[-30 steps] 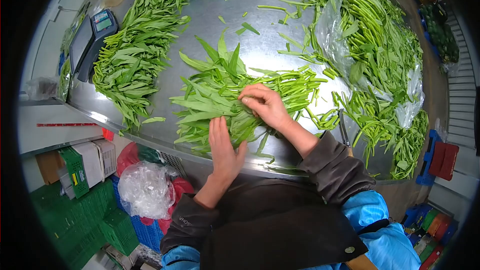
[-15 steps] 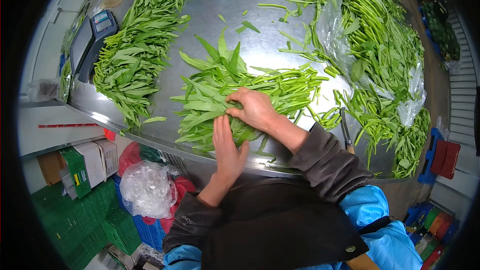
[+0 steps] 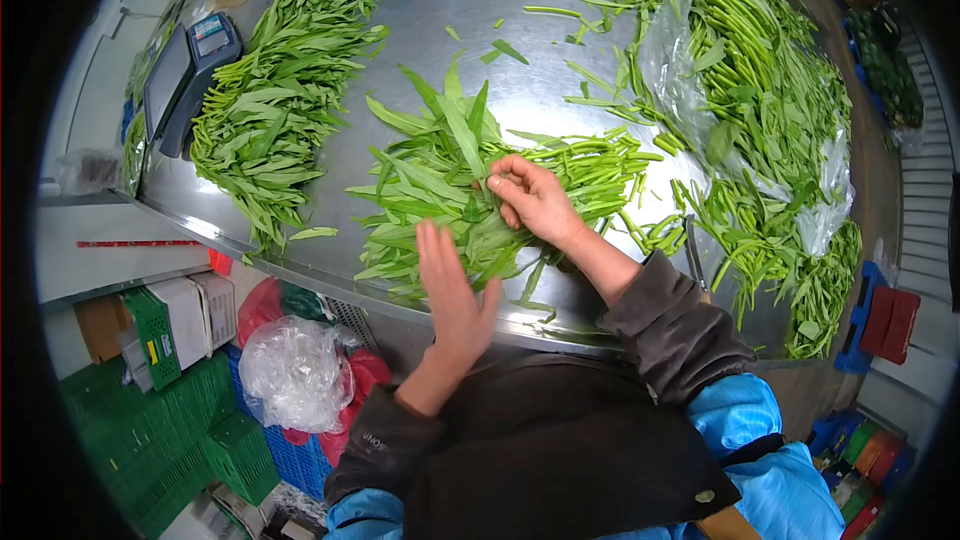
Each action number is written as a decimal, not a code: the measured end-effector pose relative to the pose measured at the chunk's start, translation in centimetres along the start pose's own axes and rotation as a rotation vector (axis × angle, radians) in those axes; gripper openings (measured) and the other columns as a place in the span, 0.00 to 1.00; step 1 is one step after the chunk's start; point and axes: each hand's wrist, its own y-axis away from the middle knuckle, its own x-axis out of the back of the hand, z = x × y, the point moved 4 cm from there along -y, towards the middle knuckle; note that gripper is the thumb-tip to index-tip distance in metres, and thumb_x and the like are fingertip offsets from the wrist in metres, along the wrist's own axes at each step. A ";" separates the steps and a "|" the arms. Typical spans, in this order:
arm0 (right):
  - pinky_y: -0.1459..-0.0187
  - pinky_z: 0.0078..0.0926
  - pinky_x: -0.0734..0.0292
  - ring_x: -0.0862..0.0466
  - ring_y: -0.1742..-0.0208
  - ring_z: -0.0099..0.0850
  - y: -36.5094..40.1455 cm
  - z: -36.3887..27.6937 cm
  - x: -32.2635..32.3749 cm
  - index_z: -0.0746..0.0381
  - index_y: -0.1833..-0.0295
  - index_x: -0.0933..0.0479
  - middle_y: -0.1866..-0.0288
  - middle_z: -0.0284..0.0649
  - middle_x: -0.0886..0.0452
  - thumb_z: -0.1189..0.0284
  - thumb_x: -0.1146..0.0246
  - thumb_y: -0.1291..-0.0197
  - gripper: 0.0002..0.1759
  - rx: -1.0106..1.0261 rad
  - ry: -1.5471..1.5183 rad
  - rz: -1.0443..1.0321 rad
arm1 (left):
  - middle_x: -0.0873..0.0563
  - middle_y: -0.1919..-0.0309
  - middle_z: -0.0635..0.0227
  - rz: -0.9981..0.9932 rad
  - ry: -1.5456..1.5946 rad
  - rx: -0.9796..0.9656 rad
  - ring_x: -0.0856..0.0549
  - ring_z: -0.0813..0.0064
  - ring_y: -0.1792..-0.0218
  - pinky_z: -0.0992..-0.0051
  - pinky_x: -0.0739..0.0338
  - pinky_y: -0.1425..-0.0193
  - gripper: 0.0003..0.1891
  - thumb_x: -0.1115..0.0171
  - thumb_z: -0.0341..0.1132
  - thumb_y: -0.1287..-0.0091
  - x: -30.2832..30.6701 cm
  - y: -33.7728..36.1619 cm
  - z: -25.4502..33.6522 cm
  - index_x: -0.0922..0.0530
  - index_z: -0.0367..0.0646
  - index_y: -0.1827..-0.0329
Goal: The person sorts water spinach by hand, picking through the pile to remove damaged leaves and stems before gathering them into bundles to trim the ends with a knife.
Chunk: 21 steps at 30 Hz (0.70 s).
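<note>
A loose bunch of water spinach (image 3: 425,185) lies on the steel table in front of me, leaves to the left and cut stems to the right. My right hand (image 3: 537,205) is over the middle of the bunch, thumb and fingers pinched on a water spinach leaf. Lower and to the left, my left hand (image 3: 455,285) is held flat with fingers stretched, at the near edge of the leaves and holding nothing. To the right of the bunch rests a knife (image 3: 693,252), its handle end partly hidden by my sleeve.
A large pile of water spinach (image 3: 760,70) with plastic film (image 3: 668,50) covers the table's right side. Another row (image 3: 270,110) runs along the left, beside a scale display (image 3: 190,70). Below the table edge (image 3: 330,285) stand green crates (image 3: 150,430) and a clear plastic bag (image 3: 295,375).
My right hand has moved up and to the right, pinching a leaf away from the bunch. The left hand has come off the leaves, fingers extended.
</note>
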 end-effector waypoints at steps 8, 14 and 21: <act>0.83 0.18 0.37 0.30 0.83 0.19 2.2 -1.9 3.8 0.63 0.48 0.32 0.73 0.34 0.23 0.67 0.45 0.30 0.12 -0.092 0.022 0.067 | 0.46 0.26 0.44 -0.200 -0.181 -0.069 0.51 0.46 0.24 0.50 0.57 0.24 0.44 0.36 0.44 0.38 -4.7 -3.1 -4.2 0.49 0.29 0.27; 0.84 0.12 0.46 0.40 0.86 0.13 12.1 -7.1 15.3 0.58 0.49 0.30 0.80 0.25 0.32 0.66 0.42 0.31 0.10 -0.109 -0.102 0.346 | 0.47 0.26 0.45 -0.125 -0.149 -0.069 0.52 0.48 0.24 0.52 0.59 0.23 0.45 0.34 0.44 0.41 -2.9 -2.7 -2.6 0.48 0.30 0.26; 0.56 0.38 0.23 0.17 0.58 0.47 14.6 -9.3 15.5 0.59 0.49 0.21 0.62 0.43 0.15 0.70 0.31 0.48 0.19 0.235 1.462 0.444 | 0.40 0.28 0.47 -0.278 -0.132 -0.298 0.46 0.45 0.25 0.49 0.52 0.25 0.41 0.32 0.38 0.45 -2.9 0.1 0.8 0.40 0.34 0.30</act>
